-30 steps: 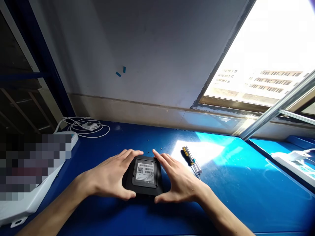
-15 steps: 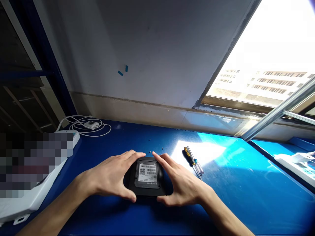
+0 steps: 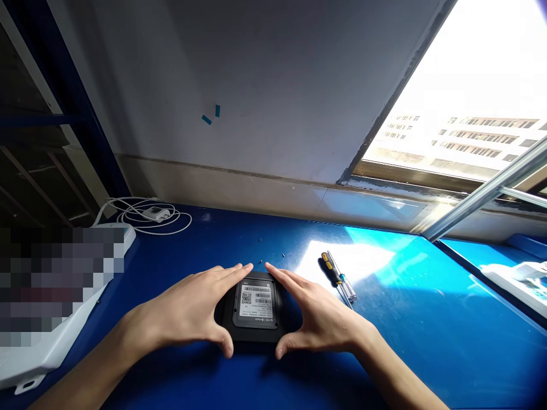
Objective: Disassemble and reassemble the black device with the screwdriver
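Note:
A black square device (image 3: 256, 304) with a white printed label facing up lies on the blue table (image 3: 179, 381). My left hand (image 3: 192, 310) curves around its left side, fingertips at the far edge and thumb at the near left corner. On the opposite side, my right hand (image 3: 320, 313) is placed the same way, thumb by the near right corner. Both hands have thumb and fingers spread wide apart; whether they press on the device is hard to tell. Small dark screws (image 3: 282, 255) lie just beyond it.
Two screwdrivers (image 3: 337, 278), one yellow and black, lie right of the device. A white cable with adapter (image 3: 157, 214) is coiled at the back left. A white-framed object (image 3: 74, 341), partly pixelated, stands left. A white power strip (image 3: 513, 285) is at far right.
Both thumbs have moved slightly away from the device's near edge, toward me. The view has shifted a little; the device stays in place on the table.

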The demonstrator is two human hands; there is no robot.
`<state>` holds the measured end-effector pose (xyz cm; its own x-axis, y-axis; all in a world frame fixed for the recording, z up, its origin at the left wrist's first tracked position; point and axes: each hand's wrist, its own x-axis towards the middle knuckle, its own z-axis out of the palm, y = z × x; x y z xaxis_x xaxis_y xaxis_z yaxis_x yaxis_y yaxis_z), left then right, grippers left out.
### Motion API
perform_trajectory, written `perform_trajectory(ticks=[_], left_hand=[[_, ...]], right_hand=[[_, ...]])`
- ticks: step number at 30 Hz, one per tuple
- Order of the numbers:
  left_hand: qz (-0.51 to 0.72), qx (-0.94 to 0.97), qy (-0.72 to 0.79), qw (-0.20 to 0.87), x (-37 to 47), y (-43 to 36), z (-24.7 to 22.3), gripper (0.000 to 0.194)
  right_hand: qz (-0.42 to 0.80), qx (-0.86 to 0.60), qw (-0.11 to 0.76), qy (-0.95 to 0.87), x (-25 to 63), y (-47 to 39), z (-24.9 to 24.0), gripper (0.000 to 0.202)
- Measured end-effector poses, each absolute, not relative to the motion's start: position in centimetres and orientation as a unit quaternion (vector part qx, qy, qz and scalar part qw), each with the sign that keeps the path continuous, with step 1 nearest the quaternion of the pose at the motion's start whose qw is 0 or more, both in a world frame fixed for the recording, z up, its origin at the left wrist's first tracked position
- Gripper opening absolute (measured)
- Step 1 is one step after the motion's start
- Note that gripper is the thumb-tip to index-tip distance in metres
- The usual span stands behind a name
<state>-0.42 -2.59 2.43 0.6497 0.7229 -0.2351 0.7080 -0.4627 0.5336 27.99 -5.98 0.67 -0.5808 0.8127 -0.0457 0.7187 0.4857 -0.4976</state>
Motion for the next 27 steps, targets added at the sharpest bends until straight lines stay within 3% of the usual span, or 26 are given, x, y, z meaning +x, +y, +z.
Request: perform_trajectory(ticks=[5,14,17,23,25,27], left_hand=[[-0.003,0.852,0.434,0.293,0.3,-2.7,3.1,0.127],[-0.099,0.890,0.415,0.159,4.3,-2.0,4.3,0.138],[-0.106,0.900,0.397,0.149,5.4,-1.7,3.9,0.131],[-0.159,0.893,0.394,0.147,6.6,-2.1,4.9,0.100],[-0.161,0.896,0.392,0.129,6.4,-2.3,5.4,0.104],[-0.168,0.897,0.394,0.107,5.9,-2.6,5.7,0.106]], right_hand=[[0.250,-0.467,0.083,-0.844,27.6,-6.2,0.9,0.129],[0.264,-0.506,0.047,-0.820,25.8,-5.7,2.4,0.135],[0.241,-0.510,0.034,-0.825,24.9,-5.3,2.5,0.138],[0.220,-0.511,-0.002,-0.831,24.4,-4.9,2.5,0.142],[0.205,-0.498,0.006,-0.843,25.8,-4.3,2.6,0.131],[0.158,-0.522,0.031,-0.838,28.2,-3.3,2.8,0.095]])
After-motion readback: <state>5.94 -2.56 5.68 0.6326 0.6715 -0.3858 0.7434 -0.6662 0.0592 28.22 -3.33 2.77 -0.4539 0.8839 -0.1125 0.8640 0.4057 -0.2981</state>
